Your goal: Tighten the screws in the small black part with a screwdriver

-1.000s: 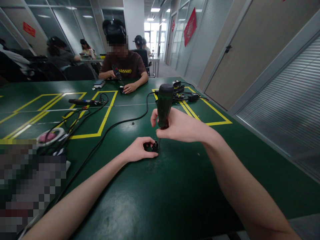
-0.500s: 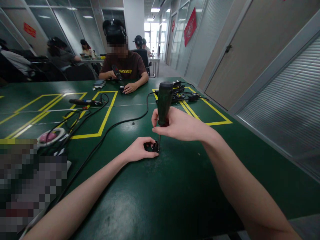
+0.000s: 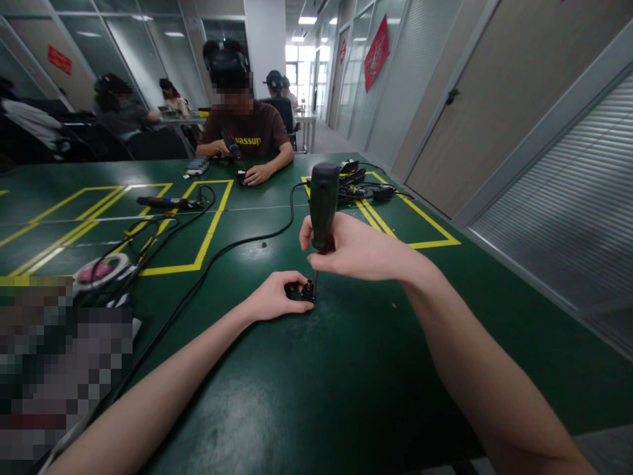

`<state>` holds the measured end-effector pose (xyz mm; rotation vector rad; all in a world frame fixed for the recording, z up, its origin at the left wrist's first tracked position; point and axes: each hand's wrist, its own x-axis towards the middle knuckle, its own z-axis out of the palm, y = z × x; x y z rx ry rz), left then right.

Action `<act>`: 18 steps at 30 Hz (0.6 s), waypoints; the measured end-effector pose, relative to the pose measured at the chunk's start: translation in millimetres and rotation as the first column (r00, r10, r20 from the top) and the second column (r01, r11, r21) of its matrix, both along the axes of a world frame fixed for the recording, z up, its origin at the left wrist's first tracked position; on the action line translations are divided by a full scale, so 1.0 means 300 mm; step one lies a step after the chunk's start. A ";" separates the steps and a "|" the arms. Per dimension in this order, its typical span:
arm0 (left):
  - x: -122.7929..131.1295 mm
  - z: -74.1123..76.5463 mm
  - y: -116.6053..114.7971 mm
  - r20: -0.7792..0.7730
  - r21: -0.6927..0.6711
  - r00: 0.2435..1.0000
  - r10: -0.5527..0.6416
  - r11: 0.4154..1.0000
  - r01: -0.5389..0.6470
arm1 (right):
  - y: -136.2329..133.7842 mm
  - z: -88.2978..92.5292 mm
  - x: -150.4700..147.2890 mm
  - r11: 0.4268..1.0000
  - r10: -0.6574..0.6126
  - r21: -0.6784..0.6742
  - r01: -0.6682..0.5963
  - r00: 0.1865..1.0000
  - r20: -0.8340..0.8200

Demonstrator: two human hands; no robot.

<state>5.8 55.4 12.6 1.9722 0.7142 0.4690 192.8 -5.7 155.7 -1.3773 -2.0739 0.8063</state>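
My left hand (image 3: 279, 295) rests on the green table (image 3: 356, 369) and pinches a small black part (image 3: 307, 290) between thumb and fingers. A short dark cylinder stands up from that part; its exact kind is too small to make out. My right hand (image 3: 353, 247) grips a screwdriver (image 3: 325, 204) with a thick dark handle, held upright with thumb and fingers around the handle's lower end. Its thin shaft points down to the right edge of the black part. Whether the tip touches a screw cannot be seen.
A black cable (image 3: 237, 243) crosses the table left of my hands. Black cables and adapters (image 3: 353, 188) lie in a heap behind my right hand. At left are a dark rod-shaped tool (image 3: 168, 202) and a white tape roll (image 3: 101, 270). Opposite, a person (image 3: 244, 125) handles a tool.
The screwdriver handle has shifted very slightly left, and my right thumb has moved a little along its lower end. My left hand and the black part stay in place.
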 end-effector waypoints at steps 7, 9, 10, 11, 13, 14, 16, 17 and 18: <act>0.000 -0.003 -0.001 0.001 -0.017 1.000 -0.004 1.000 0.004 | 0.005 0.001 -0.003 1.000 -0.010 0.018 0.011 0.999 -0.040; -0.001 -0.004 0.000 -0.006 -0.012 1.000 -0.006 1.000 0.006 | 0.007 -0.002 -0.005 0.999 -0.019 0.032 0.021 0.997 -0.070; -0.001 -0.005 0.001 -0.007 -0.010 1.000 -0.007 1.000 0.007 | 0.008 -0.003 -0.005 0.999 -0.020 0.038 0.023 0.997 -0.078; -0.002 -0.005 0.002 -0.007 -0.010 1.000 -0.009 1.000 0.009 | 0.008 -0.004 -0.006 0.999 -0.018 0.045 0.022 0.996 -0.082; -0.003 -0.004 0.002 -0.007 -0.006 1.000 -0.005 1.000 0.005 | 0.007 -0.004 -0.006 0.998 -0.013 0.056 0.018 0.996 -0.085; -0.003 -0.004 0.003 -0.009 -0.004 1.000 -0.005 1.000 0.005 | 0.007 -0.004 -0.006 0.998 -0.009 0.058 0.014 0.996 -0.087; -0.003 -0.002 0.003 -0.008 -0.003 1.000 -0.007 1.000 0.007 | 0.006 -0.004 -0.005 0.998 -0.006 0.059 0.011 0.996 -0.089; -0.004 -0.001 0.003 -0.007 -0.004 1.000 -0.009 1.000 0.009 | 0.005 -0.004 -0.005 0.998 -0.006 0.057 0.011 0.996 -0.088; -0.004 0.000 0.003 -0.005 -0.005 1.000 -0.010 1.000 0.010 | 0.005 -0.003 -0.005 0.999 -0.006 0.053 0.011 0.996 -0.088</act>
